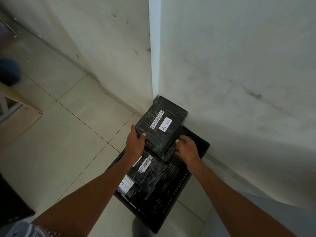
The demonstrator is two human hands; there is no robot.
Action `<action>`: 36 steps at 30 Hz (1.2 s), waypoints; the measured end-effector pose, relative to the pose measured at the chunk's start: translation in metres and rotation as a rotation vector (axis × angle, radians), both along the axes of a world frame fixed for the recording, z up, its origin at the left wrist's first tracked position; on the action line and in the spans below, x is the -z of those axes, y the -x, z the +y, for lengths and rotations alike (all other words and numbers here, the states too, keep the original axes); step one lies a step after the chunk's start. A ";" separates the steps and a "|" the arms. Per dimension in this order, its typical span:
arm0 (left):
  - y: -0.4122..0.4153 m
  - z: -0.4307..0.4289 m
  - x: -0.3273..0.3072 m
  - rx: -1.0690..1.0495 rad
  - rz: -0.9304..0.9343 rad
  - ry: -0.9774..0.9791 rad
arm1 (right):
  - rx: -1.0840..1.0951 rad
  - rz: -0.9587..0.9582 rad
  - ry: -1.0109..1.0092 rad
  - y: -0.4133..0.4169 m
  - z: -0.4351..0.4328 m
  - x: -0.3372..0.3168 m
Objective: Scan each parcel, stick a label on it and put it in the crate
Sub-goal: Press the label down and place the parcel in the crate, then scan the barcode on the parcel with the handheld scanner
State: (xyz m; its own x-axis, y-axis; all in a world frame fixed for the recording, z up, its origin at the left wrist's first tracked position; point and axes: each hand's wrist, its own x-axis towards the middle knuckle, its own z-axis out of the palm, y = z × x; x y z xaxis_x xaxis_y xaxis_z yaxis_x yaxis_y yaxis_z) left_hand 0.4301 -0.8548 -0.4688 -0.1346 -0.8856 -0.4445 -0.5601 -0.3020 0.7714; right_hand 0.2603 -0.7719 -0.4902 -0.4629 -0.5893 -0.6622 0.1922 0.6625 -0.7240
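Parcel (pixel 160 127), long axis toward wall corner (pixel 154 79), above crate (pixel 204 147); left hand (pixel 135 144), right hand (pixel 187 150) fingers curled round sides.

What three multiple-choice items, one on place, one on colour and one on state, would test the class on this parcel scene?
1. The crate stands: A on a table; B on the floor by the wall; C on a shelf.
2. The held parcel is wrapped in: A black; B red; C white.
3. The left hand and right hand: A both grip the parcel; B hang free; C hold a scanner.
Key: 1B, floor shows around it; 2A, its film is dark; 3A, both curl round its edges.
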 end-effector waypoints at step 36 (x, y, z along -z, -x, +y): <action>0.137 0.599 -0.354 0.520 0.171 -0.175 | 0.154 0.170 0.141 0.101 0.639 -0.376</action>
State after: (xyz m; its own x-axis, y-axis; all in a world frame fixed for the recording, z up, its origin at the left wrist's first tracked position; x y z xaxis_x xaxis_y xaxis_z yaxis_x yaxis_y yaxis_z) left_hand 0.2934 -0.2557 -0.1144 -0.6154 -0.5991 -0.5123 -0.5407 -0.1520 0.8274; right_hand 0.1590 -0.1328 -0.1144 -0.6521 -0.5839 -0.4835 0.1509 0.5250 -0.8376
